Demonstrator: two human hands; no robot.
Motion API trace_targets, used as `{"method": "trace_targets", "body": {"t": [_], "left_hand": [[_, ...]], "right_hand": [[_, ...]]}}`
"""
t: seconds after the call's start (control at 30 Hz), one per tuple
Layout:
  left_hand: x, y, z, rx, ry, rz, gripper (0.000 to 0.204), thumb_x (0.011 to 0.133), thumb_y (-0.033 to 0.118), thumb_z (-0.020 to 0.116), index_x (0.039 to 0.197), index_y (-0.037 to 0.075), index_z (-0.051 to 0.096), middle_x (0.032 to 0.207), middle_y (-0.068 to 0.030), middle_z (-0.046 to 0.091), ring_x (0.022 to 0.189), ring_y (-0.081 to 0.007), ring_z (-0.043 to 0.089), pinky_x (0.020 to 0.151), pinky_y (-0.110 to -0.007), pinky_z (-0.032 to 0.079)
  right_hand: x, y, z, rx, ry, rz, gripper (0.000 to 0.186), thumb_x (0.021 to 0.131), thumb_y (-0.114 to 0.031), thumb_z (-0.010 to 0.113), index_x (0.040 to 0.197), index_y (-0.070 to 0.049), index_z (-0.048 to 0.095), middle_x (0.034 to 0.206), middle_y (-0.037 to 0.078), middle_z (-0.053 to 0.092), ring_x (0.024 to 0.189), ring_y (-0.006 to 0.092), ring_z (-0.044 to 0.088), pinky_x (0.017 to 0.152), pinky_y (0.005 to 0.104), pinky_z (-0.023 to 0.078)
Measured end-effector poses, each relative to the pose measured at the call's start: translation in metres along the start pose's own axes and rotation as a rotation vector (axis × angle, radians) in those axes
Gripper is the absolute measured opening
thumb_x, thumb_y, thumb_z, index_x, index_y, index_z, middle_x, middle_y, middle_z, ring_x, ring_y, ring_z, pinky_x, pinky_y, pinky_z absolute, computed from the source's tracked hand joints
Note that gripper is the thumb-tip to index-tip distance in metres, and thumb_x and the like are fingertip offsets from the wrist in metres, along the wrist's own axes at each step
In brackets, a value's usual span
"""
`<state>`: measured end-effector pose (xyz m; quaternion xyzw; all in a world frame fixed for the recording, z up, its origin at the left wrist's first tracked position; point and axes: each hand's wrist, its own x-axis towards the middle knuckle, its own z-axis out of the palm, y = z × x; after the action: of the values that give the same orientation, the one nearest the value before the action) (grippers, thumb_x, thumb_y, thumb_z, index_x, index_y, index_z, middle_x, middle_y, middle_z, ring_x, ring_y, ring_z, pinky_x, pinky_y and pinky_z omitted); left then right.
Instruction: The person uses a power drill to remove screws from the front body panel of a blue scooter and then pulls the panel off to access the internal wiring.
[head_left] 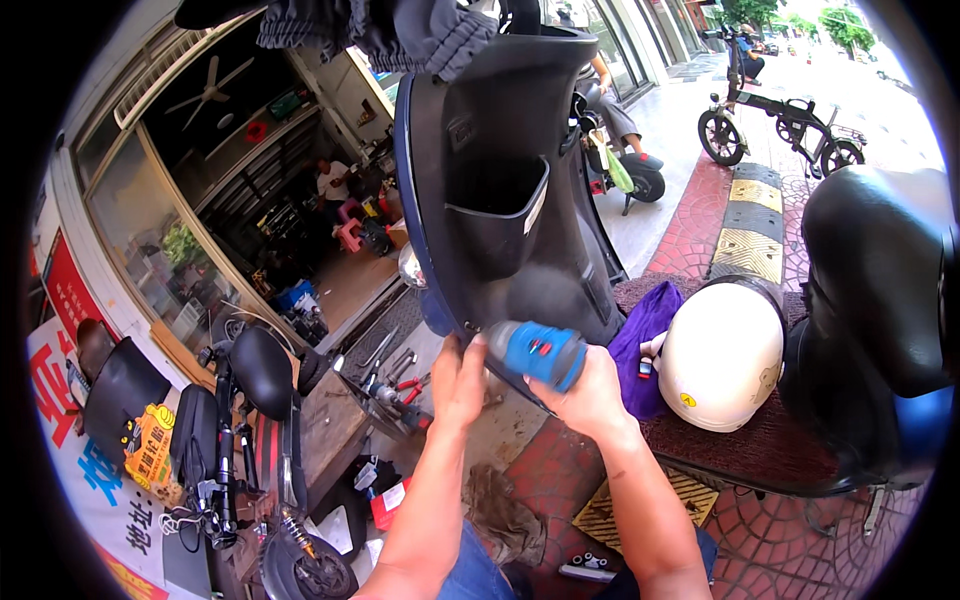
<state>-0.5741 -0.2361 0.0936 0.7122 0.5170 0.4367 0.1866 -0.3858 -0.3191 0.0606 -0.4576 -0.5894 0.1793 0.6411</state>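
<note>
My right hand (585, 390) holds a blue-and-grey power tool (540, 350), its blurred front end pointing at the lower edge of the scooter's black front panel (480, 200). My left hand (458, 375) is just left of that front end, fingertips at the panel's edge near a small fastener; what they hold, if anything, is too small to make out. To the right, a cream helmet (720, 360) and a purple cloth (645, 350) rest on the scooter's carpeted footboard (750, 455), in front of its black seat (855, 260).
Parked bikes (260, 390) stand at left beside a worn bench (340, 430) with hand tools (395, 380). A person (330, 190) is inside the open shop; another (615, 110) sits behind the panel. A folding bike (785, 130) stands beside a speed bump (750, 220). A rag (500, 510) lies below.
</note>
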Motion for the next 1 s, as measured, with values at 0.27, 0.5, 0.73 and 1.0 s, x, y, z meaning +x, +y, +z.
{"method": "trace_targets", "body": {"t": [0.27, 0.5, 0.73, 1.0], "left_hand": [[0.006, 0.003, 0.002, -0.204, -0.018, 0.016, 0.069, 0.102, 0.056, 0.057, 0.127, -0.009, 0.063, 0.115, -0.0201, 0.072, 0.106, -0.0269, 0.066, 0.096, -0.039, 0.050], [-0.022, 0.047, 0.017, -0.706, 0.251, 0.294, 0.033, 0.104, 0.025, 0.062, 0.123, -0.001, 0.065, 0.070, 0.0092, 0.047, 0.057, -0.0002, 0.034, 0.051, -0.022, 0.023], [-0.061, 0.040, 0.058, -1.009, -0.391, -0.287, 0.017, 0.102, 0.019, 0.057, 0.102, 0.005, 0.067, 0.063, 0.0089, 0.041, 0.053, -0.0022, 0.034, 0.048, -0.022, 0.025], [-0.065, -0.042, 0.133, -0.724, -0.478, -0.681, 0.028, 0.097, 0.030, 0.061, 0.100, 0.004, 0.068, 0.068, 0.0000, 0.054, 0.054, -0.0132, 0.049, 0.049, -0.033, 0.039]], "right_hand": [[0.003, 0.011, 0.008, 1.070, -0.063, 0.392, 0.019, 0.080, 0.000, 0.080, 0.096, -0.005, 0.069, 0.083, 0.004, 0.068, 0.067, 0.0159, 0.064, 0.059, 0.0325, 0.051], [-0.018, 0.035, -0.007, 0.372, 0.412, 0.317, 0.020, 0.088, -0.006, 0.076, 0.105, -0.002, 0.068, 0.091, 0.001, 0.066, 0.082, 0.0101, 0.058, 0.075, 0.0305, 0.050], [-0.017, 0.055, -0.029, 0.230, 0.282, 0.440, 0.023, 0.098, -0.009, 0.063, 0.118, -0.001, 0.060, 0.102, 0.004, 0.064, 0.092, 0.0125, 0.056, 0.083, 0.0307, 0.048], [0.022, 0.067, -0.013, 0.358, 0.509, 0.663, 0.040, 0.098, -0.017, 0.065, 0.134, -0.001, 0.057, 0.104, 0.005, 0.066, 0.089, 0.0148, 0.061, 0.078, 0.0312, 0.049]]}}
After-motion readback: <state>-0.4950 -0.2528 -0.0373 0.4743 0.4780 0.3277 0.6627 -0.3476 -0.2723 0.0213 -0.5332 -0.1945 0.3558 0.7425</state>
